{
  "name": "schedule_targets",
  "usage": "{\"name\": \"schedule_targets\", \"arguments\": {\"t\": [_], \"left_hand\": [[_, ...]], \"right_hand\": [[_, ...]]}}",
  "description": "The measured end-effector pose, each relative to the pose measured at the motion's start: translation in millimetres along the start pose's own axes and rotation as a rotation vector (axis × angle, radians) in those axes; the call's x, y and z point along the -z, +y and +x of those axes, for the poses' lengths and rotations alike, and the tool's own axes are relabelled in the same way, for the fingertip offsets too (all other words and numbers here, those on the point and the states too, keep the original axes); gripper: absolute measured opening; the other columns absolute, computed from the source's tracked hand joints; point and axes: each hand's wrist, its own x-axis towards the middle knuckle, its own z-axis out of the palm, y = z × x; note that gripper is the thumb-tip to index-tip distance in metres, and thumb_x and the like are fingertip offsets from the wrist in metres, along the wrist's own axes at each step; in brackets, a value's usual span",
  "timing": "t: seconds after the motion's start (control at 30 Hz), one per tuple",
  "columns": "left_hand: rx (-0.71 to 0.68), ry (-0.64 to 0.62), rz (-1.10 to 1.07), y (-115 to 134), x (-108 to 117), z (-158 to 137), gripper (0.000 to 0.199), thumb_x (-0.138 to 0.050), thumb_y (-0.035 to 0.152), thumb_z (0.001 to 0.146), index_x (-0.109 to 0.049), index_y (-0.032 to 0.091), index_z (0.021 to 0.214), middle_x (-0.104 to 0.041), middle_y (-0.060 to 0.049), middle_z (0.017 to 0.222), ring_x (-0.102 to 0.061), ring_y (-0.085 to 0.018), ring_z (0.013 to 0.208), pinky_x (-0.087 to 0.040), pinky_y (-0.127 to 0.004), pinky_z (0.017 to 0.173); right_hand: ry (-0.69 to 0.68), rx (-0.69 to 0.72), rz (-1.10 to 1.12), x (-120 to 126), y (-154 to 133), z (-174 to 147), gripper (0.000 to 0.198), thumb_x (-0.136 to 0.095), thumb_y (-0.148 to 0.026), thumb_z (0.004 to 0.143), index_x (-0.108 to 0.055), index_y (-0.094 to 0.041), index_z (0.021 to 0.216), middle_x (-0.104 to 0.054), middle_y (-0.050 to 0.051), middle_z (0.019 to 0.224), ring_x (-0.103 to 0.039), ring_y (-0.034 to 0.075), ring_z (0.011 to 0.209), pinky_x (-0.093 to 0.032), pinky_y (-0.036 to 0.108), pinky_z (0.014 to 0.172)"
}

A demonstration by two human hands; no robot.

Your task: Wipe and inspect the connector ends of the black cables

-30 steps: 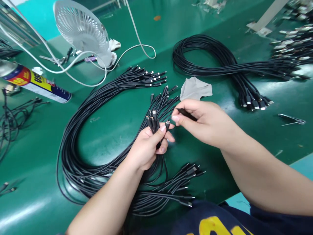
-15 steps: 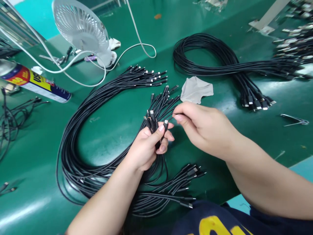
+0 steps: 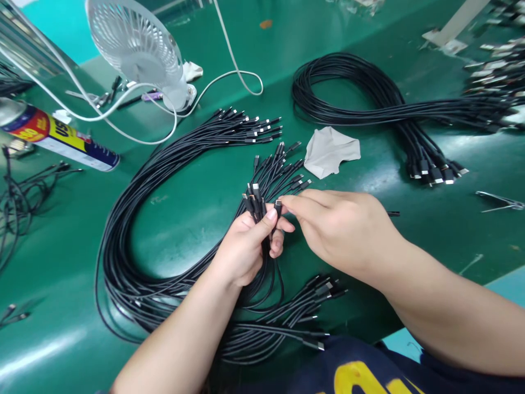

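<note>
My left hand (image 3: 250,241) is closed round a small bunch of black USB cables (image 3: 255,205), their metal plugs pointing up. One plug (image 3: 278,207) stands apart from the others, by the thumb. My right hand (image 3: 336,224) has thumb and forefinger pinched at this plug's metal tip; what they hold, if anything, is hidden. A short black stick end (image 3: 392,213) shows just past the back of my right hand. I cannot tell whether it is held or lies on the table. More cable ends (image 3: 283,164) fan out behind my hands.
A thick loop of black cables (image 3: 118,235) curves round on the left. Another coiled bundle (image 3: 344,87) lies at the back right, near a grey cloth (image 3: 332,152) and nippers (image 3: 500,201). A white fan (image 3: 135,49) and a spray can (image 3: 61,137) occupy the left side.
My right hand has moved left and slightly down, bringing its fingertips to the separate plug. The black stick end has come into sight behind it. My left hand keeps its hold.
</note>
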Motion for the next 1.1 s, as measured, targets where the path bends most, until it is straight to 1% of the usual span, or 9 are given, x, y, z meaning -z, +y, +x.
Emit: {"name": "schedule_targets", "arguments": {"t": [0.17, 0.27, 0.37, 0.53, 0.63, 0.8, 1.0, 1.1], "left_hand": [[0.012, -0.003, 0.0, 0.6, -0.4, 0.1, 0.028, -0.077, 0.035, 0.076, -0.063, 0.011, 0.074, -0.054, 0.003, 0.056, -0.043, -0.004, 0.043, -0.035, -0.015, 0.04], [0.009, 0.006, -0.008, 0.4, -0.6, 0.4, 0.027, -0.078, 0.034, 0.075, -0.064, 0.012, 0.081, -0.058, 0.003, 0.059, -0.043, -0.004, 0.042, -0.034, -0.015, 0.039], [0.012, 0.012, -0.017, 0.2, -1.1, 0.6, 0.028, -0.079, 0.033, 0.075, -0.063, 0.012, 0.085, -0.063, 0.001, 0.066, -0.043, -0.003, 0.041, -0.033, -0.015, 0.039], [0.025, 0.024, -0.025, 0.9, -2.2, 0.5, 0.028, -0.079, 0.032, 0.074, -0.062, 0.012, 0.084, -0.063, 0.001, 0.065, -0.041, -0.001, 0.039, -0.029, -0.013, 0.037], [0.021, 0.017, -0.033, 1.3, -2.6, 0.4, 0.028, -0.079, 0.032, 0.074, -0.062, 0.011, 0.08, -0.064, 0.001, 0.065, -0.04, 0.0, 0.037, -0.028, -0.013, 0.037], [0.006, 0.015, -0.043, 0.4, -2.0, 0.3, 0.025, -0.078, 0.031, 0.076, -0.063, 0.012, 0.081, -0.065, 0.001, 0.065, -0.039, 0.0, 0.037, -0.029, -0.012, 0.037], [0.003, -0.003, -0.05, -0.4, -1.4, 0.4, 0.023, -0.077, 0.031, 0.077, -0.066, 0.013, 0.088, -0.065, 0.001, 0.066, -0.042, -0.001, 0.039, -0.031, -0.013, 0.038], [0.005, -0.003, -0.027, -0.3, -1.5, 0.3, 0.024, -0.077, 0.033, 0.077, -0.065, 0.012, 0.083, -0.064, 0.001, 0.068, -0.044, -0.002, 0.04, -0.033, -0.014, 0.038]], "right_hand": [[-0.004, -0.002, -0.008, -0.7, -0.5, -1.3, 0.026, -0.047, -0.009, 0.091, -0.073, -0.011, 0.097, -0.07, 0.003, 0.072, -0.061, 0.014, 0.055, -0.036, 0.028, 0.05], [-0.006, 0.0, -0.009, -0.7, -0.9, -0.7, 0.026, -0.047, -0.009, 0.091, -0.073, -0.011, 0.096, -0.069, 0.002, 0.07, -0.062, 0.014, 0.055, -0.036, 0.028, 0.05], [-0.024, 0.001, -0.007, 0.5, -0.4, -0.5, 0.027, -0.047, -0.009, 0.091, -0.073, -0.012, 0.097, -0.071, 0.003, 0.072, -0.063, 0.015, 0.056, -0.037, 0.028, 0.05], [-0.058, 0.008, -0.03, 3.0, 1.0, -1.0, 0.028, -0.046, -0.009, 0.091, -0.073, -0.013, 0.099, -0.074, 0.005, 0.079, -0.065, 0.015, 0.061, -0.038, 0.028, 0.052], [-0.056, 0.011, -0.036, 3.6, 1.5, -0.9, 0.029, -0.046, -0.008, 0.09, -0.073, -0.013, 0.099, -0.074, 0.005, 0.08, -0.066, 0.015, 0.061, -0.038, 0.028, 0.053], [-0.051, 0.011, -0.024, 4.2, 1.4, -0.8, 0.03, -0.045, -0.008, 0.089, -0.073, -0.013, 0.1, -0.074, 0.005, 0.081, -0.065, 0.015, 0.059, -0.037, 0.029, 0.051], [-0.029, -0.043, 0.004, 2.0, -0.8, -0.1, 0.027, -0.046, -0.011, 0.091, -0.072, -0.013, 0.096, -0.071, 0.004, 0.075, -0.063, 0.015, 0.057, -0.035, 0.028, 0.05], [-0.035, -0.043, -0.003, 0.9, -1.4, -0.1, 0.025, -0.047, -0.011, 0.091, -0.072, -0.013, 0.094, -0.071, 0.004, 0.073, -0.062, 0.014, 0.056, -0.035, 0.027, 0.05]]}}
